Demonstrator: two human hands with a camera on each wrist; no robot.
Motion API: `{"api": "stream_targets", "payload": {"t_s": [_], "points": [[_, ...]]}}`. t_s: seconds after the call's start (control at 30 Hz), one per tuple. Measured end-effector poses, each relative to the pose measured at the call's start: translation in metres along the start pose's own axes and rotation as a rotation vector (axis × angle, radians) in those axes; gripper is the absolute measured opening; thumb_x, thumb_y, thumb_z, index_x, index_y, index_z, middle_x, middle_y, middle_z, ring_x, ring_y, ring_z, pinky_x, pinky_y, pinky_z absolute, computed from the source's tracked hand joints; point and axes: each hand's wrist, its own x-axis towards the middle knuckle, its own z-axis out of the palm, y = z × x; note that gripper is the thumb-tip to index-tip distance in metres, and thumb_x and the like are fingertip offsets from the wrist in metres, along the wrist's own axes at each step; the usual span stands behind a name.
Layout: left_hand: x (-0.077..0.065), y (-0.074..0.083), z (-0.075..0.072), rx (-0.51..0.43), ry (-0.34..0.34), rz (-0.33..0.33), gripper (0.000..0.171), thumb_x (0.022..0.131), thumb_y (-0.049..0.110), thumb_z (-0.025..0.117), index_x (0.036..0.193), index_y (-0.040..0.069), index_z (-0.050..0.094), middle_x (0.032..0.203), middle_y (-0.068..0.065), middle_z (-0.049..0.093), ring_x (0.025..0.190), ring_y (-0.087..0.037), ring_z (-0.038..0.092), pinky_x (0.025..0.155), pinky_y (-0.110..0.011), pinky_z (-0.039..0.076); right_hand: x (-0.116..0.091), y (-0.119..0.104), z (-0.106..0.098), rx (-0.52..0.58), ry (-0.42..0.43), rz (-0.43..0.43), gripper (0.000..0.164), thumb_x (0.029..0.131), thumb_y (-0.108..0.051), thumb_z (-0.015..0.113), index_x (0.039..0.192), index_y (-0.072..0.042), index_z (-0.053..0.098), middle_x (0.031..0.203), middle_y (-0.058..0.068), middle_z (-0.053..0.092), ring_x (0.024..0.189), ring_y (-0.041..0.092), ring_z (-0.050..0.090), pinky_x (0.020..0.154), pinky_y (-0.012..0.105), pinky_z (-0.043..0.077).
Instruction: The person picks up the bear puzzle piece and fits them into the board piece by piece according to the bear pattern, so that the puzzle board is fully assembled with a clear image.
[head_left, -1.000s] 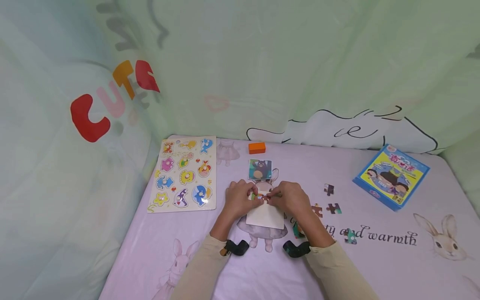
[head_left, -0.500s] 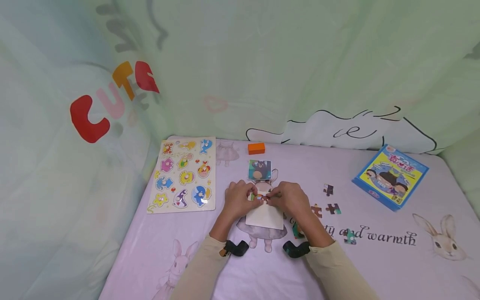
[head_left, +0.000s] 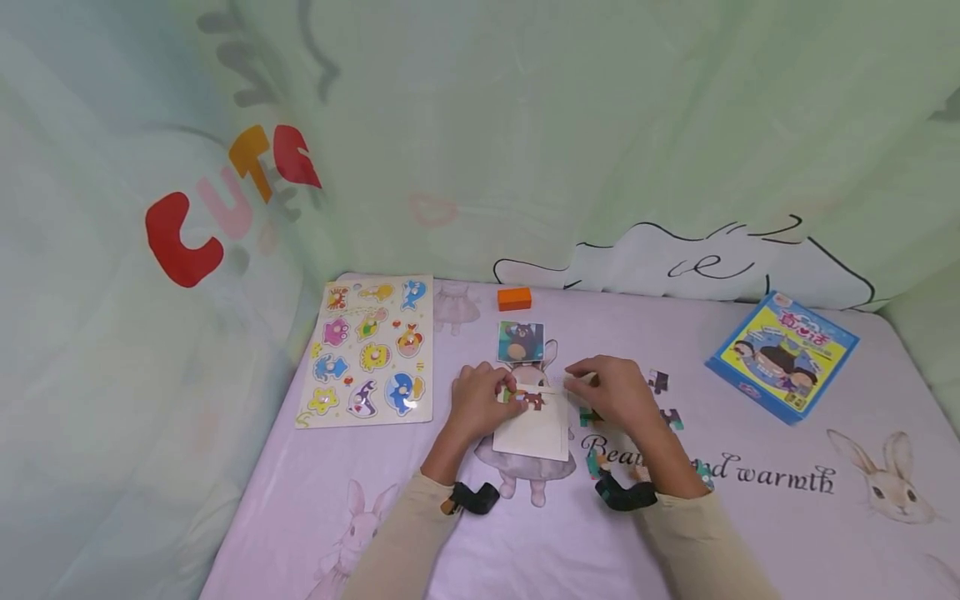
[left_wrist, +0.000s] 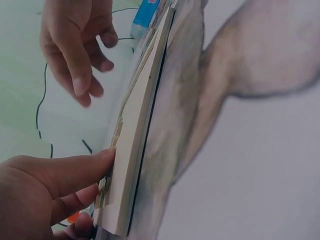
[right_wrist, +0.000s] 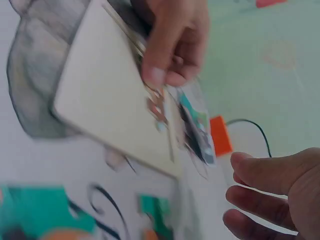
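Note:
A pale, flat puzzle tray (head_left: 531, 435) lies before me, with small jigsaw pieces (head_left: 534, 401) along its far edge, brown at the right and green at the left. My left hand (head_left: 480, 398) pinches at the left piece with thumb and finger. In the left wrist view the left thumb (left_wrist: 82, 172) presses on the pieces, with the other fingers beside the tray's rim. My right hand (head_left: 611, 392) is raised to the right of the tray and holds nothing; its fingers (right_wrist: 265, 202) are apart, loosely bent.
Beyond the tray are a bear picture card (head_left: 521, 342) and an orange block (head_left: 514, 299). An animal knob board (head_left: 367, 354) lies left. Loose pieces (head_left: 658, 381) are scattered right, partly under the right arm. A blue-yellow box (head_left: 783, 356) sits far right.
My right hand has let go of the pieces and moved right, off the tray, uncovering the brown piece. The left hand has stayed in place.

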Motion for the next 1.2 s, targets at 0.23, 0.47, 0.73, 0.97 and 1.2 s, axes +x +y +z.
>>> {"api": "stream_targets", "payload": {"t_s": [0.23,0.47,0.73,0.97,1.2], "points": [[0.001,0.0,0.002,0.002,0.005,-0.001,0.023,0.082,0.04,0.083,0.086,0.025,0.066,0.081,0.004,0.049,0.088,-0.018,0.041,0.076,-0.036,0.03,-0.011,0.031,-0.032,0.0,0.121,0.114,0.039,0.097,-0.035,0.069,0.125,-0.009,0.071,0.119,0.021,0.07,0.1,0.035,0.064,0.069,0.039,0.055],[0.002,-0.001,0.002,-0.003,0.002,-0.008,0.023,0.081,0.041,0.083,0.086,0.025,0.067,0.081,0.004,0.05,0.088,-0.018,0.041,0.077,-0.036,0.03,-0.017,0.062,-0.047,0.027,0.134,0.239,0.053,0.097,-0.047,0.066,0.13,-0.006,0.067,0.121,0.026,0.067,0.099,0.038,0.061,0.065,0.034,0.051],[0.002,-0.001,0.002,0.004,0.001,-0.006,0.023,0.081,0.042,0.083,0.086,0.025,0.067,0.081,0.005,0.05,0.087,-0.017,0.042,0.077,-0.035,0.03,-0.019,0.082,-0.048,-0.017,0.122,0.332,0.052,0.096,-0.042,0.069,0.129,-0.002,0.066,0.118,0.027,0.066,0.094,0.037,0.061,0.067,0.041,0.049],[0.002,-0.001,0.003,0.002,0.002,-0.002,0.023,0.081,0.042,0.082,0.086,0.026,0.067,0.081,0.005,0.05,0.087,-0.017,0.042,0.076,-0.035,0.03,-0.017,0.091,-0.046,-0.038,0.087,0.35,0.046,0.092,-0.035,0.075,0.124,-0.002,0.068,0.107,0.023,0.068,0.083,0.031,0.059,0.062,0.037,0.044],[0.003,-0.002,0.004,0.009,0.0,-0.01,0.024,0.081,0.043,0.083,0.086,0.026,0.067,0.081,0.005,0.05,0.087,-0.017,0.042,0.076,-0.034,0.03,-0.015,0.094,-0.043,-0.018,0.09,0.34,0.04,0.09,-0.028,0.078,0.119,-0.002,0.069,0.101,0.022,0.066,0.082,0.031,0.057,0.062,0.037,0.043]]}}
